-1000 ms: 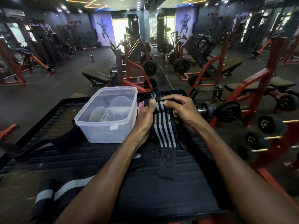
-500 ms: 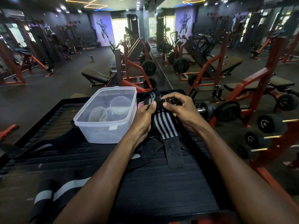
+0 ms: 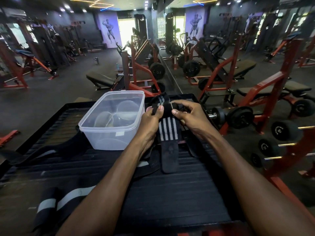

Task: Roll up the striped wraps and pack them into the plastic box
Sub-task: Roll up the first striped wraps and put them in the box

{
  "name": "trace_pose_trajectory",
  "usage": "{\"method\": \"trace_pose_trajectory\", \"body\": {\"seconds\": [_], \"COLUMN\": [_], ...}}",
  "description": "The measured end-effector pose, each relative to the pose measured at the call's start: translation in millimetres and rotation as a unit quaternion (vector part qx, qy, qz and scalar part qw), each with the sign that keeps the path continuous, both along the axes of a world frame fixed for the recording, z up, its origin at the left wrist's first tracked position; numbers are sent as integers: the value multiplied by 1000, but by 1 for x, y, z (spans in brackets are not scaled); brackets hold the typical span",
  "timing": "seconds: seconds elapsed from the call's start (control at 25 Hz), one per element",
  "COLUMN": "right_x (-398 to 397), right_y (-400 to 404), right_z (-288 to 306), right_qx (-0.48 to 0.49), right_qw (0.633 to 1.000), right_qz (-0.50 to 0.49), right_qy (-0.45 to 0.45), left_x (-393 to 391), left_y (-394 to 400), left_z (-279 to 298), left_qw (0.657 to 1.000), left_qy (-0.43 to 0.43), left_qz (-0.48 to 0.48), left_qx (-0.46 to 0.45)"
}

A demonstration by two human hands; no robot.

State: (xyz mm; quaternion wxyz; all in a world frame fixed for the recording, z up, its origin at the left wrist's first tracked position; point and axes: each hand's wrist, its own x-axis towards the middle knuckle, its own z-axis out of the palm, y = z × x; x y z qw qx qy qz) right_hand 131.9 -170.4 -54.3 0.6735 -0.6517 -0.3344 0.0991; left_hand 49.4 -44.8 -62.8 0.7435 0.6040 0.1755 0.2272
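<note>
A black wrap with white stripes (image 3: 167,131) is partly rolled at its far end, and its black tail lies toward me on the dark ribbed platform (image 3: 170,198). My left hand (image 3: 150,123) pinches the roll's left side with the thumb on top. My right hand (image 3: 190,116) grips its right side, fingers curled around it. The clear plastic box (image 3: 95,124) stands open just left of my hands. Another striped roll (image 3: 160,100) sits behind my hands beside the box. A long black wrap with grey stripes (image 3: 68,196) lies at the near left.
A black strap (image 3: 51,150) trails under the box to the left. A dumbbell rack (image 3: 281,133) with several dumbbells stands close on the right. Red weight benches and machines fill the gym floor beyond the platform's raised far edge (image 3: 185,95).
The roll has grown as my hands turned it toward me. The wrap's loose striped length has shortened and its tail has slid away from me.
</note>
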Motion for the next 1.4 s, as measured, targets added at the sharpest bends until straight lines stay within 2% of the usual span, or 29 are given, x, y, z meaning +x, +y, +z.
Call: {"method": "trace_pose_trajectory", "body": {"seconds": [0.08,0.16,0.28,0.36,0.52,0.6,0.8,1.08,1.32,1.4], "right_x": [-2,-2,2,3,-1,-1,-3,-6,-9,-12], "right_y": [1,2,0,0,4,5,3,6,4,5], "right_z": [0,0,-1,-2,0,0,1,3,1,1], "right_qx": [4,11,29,38,20,-2,21,23,35,36], "right_qw": [999,999,999,999,997,995,997,983,982,983], "right_qz": [20,15,-12,2,19,17,16,64,64,60], "right_qy": [44,38,-17,-14,71,97,67,168,176,172], "left_x": [0,0,0,1,0,0,-1,6,1,0], "left_y": [1,1,-2,-2,1,2,-3,4,-1,-2], "left_z": [-1,-1,0,0,0,-2,1,-9,-3,-3], "left_qw": [999,999,999,997,998,997,999,999,995,996], "left_qy": [5,1,-19,-10,9,12,10,-5,-14,3], "left_qz": [24,28,-10,-27,34,32,-23,29,-25,-28], "left_qx": [24,30,-44,-66,47,69,-25,14,-95,-84]}}
